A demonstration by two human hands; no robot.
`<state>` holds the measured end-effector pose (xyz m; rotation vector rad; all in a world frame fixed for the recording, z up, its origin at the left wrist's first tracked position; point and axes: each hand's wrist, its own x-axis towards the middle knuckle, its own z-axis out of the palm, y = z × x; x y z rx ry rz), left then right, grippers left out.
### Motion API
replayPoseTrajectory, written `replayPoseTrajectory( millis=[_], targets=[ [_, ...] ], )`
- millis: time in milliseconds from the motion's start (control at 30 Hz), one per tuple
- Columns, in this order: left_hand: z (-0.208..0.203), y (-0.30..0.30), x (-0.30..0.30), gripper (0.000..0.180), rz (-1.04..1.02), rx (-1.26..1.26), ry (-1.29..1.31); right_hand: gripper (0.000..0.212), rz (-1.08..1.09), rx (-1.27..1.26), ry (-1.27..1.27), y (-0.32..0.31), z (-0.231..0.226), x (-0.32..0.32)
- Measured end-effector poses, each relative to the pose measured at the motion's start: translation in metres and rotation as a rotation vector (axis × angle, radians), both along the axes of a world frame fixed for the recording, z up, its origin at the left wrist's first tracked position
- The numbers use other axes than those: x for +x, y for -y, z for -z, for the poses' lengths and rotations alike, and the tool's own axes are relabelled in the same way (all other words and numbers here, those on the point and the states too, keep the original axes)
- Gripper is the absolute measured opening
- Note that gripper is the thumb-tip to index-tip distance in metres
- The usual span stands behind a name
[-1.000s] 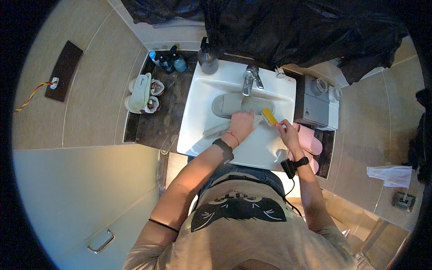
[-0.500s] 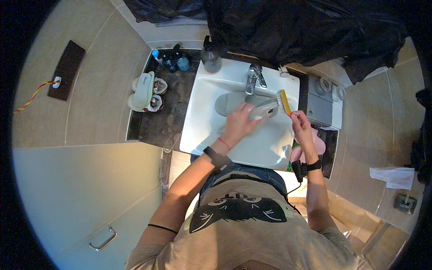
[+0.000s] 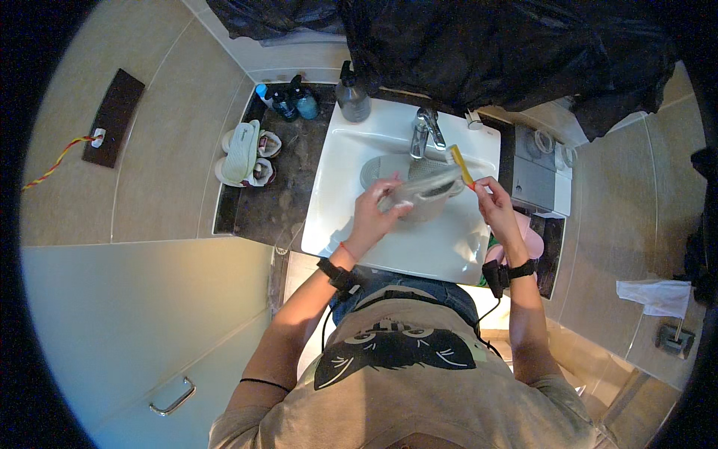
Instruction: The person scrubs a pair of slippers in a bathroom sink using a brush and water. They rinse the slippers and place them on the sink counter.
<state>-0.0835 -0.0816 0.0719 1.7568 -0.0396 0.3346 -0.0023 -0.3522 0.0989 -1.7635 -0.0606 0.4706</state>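
My left hand (image 3: 376, 215) grips a pale grey shoe (image 3: 429, 187) over the sink, thumb on the near side and fingers on the far side. Motion smears the shoe, so its details are unclear. Pinched in my right hand (image 3: 496, 208) is a yellow scrubbing brush (image 3: 462, 166) with an orange handle end and pale bristles. Its bristle end is close to the shoe's right tip; contact is hard to tell. Behind the shoe, a flat grey rounded piece (image 3: 372, 172), like a sole, lies in the white sink (image 3: 336, 217), partly hidden.
The chrome faucet (image 3: 423, 135) stands at the sink's back, beside a dark pump bottle (image 3: 352, 97). White shoes (image 3: 265, 144) with pale green insoles (image 3: 241, 153) on top sit on the left counter, near small bottles (image 3: 305, 103). A grey box (image 3: 532, 179) and pink item (image 3: 532, 243) are right.
My left hand has drawn back left and nearer, with the shoe turned and lifted nearer too. The brush has shifted slightly left and tilted further left in my right hand.
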Motion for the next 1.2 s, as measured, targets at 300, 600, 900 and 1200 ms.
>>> replayPoseTrajectory(
  millis=[300, 600, 900, 1200],
  targets=[
    [-0.054, -0.022, -0.02, 0.07, 0.043, 0.472, -0.395, 0.024, -0.373, -0.306, 0.265, -0.075, -0.014, -0.045],
    [0.004, -0.062, -0.07, 0.053, 0.06, 0.671, -0.339, 0.031, -0.39, -0.536, 0.261, -0.054, 0.053, -0.038],
    [0.019, -0.066, -0.065, 0.043, 0.093, 0.668, -0.345, 0.035, -0.531, -0.524, 0.29, -0.073, 0.042, -0.055],
    [0.015, -0.053, -0.069, 0.045, 0.074, 0.726, -0.366, 0.034, -0.526, -0.329, 0.326, -0.074, 0.056, -0.069]
  ],
)
